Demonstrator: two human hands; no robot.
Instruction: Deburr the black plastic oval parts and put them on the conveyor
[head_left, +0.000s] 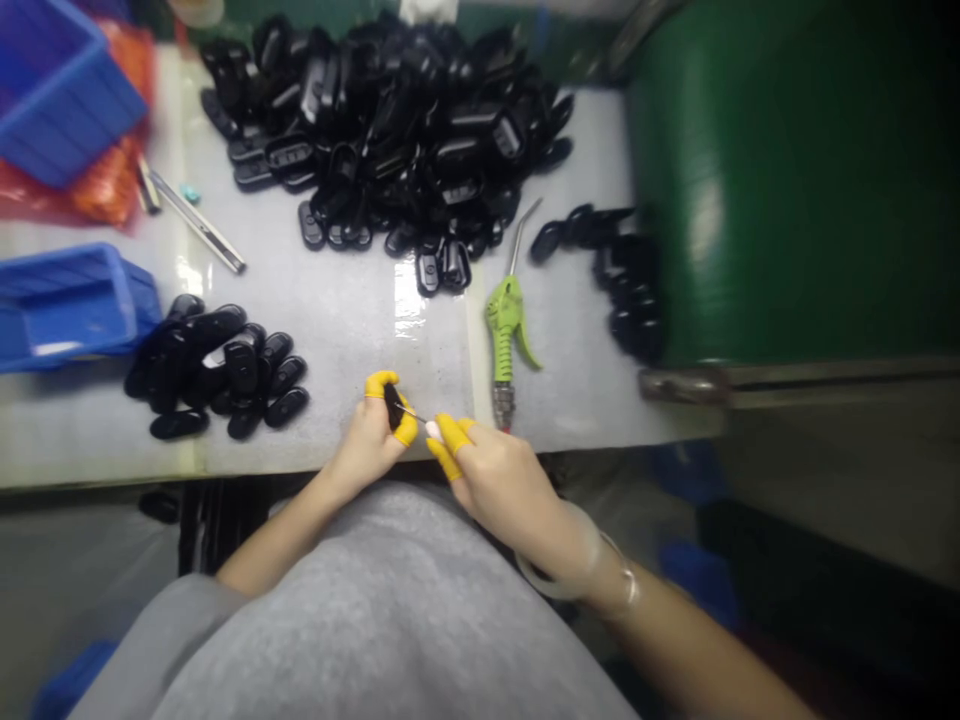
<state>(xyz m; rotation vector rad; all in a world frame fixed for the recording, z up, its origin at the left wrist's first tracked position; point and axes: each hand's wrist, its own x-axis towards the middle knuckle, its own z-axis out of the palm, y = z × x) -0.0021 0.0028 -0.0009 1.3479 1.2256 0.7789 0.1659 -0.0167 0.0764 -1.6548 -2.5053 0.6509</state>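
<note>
My left hand [375, 425], with yellow finger cots on its fingertips, is closed on a small black oval plastic piece [392, 404] at the table's front edge. In my right hand [487, 458], also wearing yellow finger cots, is a thin metal tool [411, 411] with a whitish part at the fingers. The tool's tip meets the black piece; whether it enters it I cannot tell. Just beyond my right hand lies a green air blow gun [505, 325], its nozzle pointing away from me.
A large heap of black oval pieces [390, 120] covers the back of the table. Smaller piles lie at left [225, 365] and right [634, 285]. Blue bins [67, 300] and a utility knife [199, 225] are at left. A green conveyor surface [810, 180] runs along the right.
</note>
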